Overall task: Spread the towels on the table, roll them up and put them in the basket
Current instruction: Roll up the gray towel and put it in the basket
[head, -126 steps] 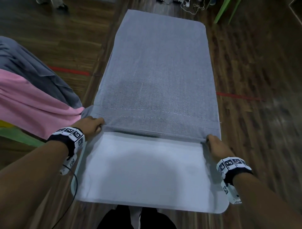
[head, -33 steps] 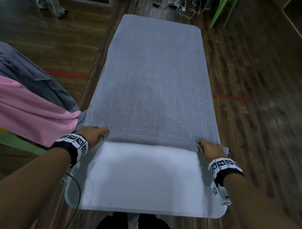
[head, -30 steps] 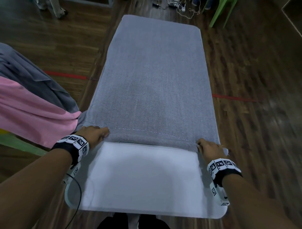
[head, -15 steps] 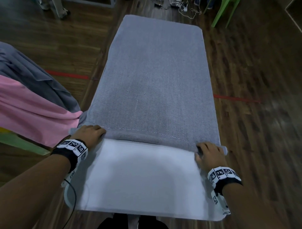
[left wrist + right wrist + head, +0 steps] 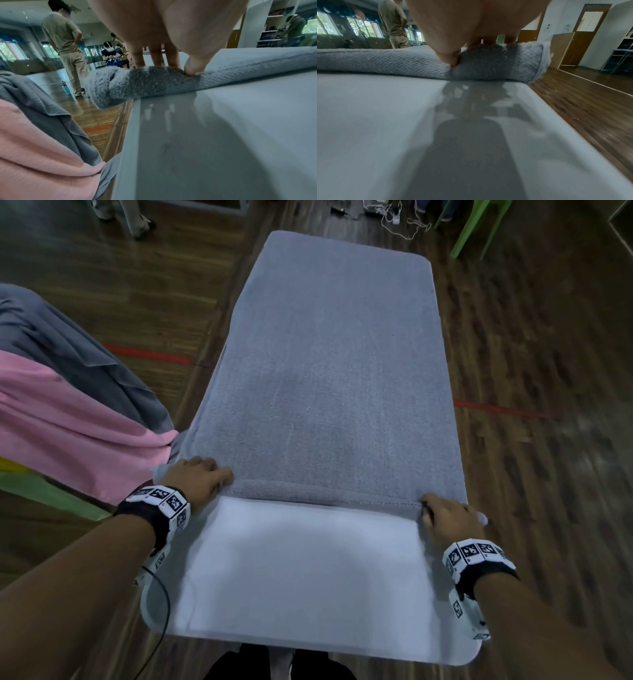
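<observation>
Grey towel [image 5: 329,378] lies flat along the white tabletop [image 5: 301,573], covering it from the far end to roughly two thirds of the way toward the person; near strip of tabletop bare. Towel's near edge is turned over into a low, tight roll [image 5: 322,497] running across the full width, stitched hem line visible on top. Left hand [image 5: 197,478] sits on the left end of the roll: in the left wrist view three fingers [image 5: 155,56] come down over the top of the roll and the thumb tip digs into its near face, so the hand grips the cloth. That end of the roll overhangs the tabletop's left edge. Right hand [image 5: 447,517] mirrors this at the right end: fingers over the top, thumb [image 5: 448,56] pressed into the near side of the roll, gripping it. Right end of the roll reaches the tabletop's right edge. Both wrists carry bands with black-and-white markers. To the left, off the tabletop, a pink towel [image 5: 72,436] and a second grey towel [image 5: 72,344] hang in a heap. Dark wood floor [image 5: 548,405] around, red tape lines on it. Basket not seen.
</observation>
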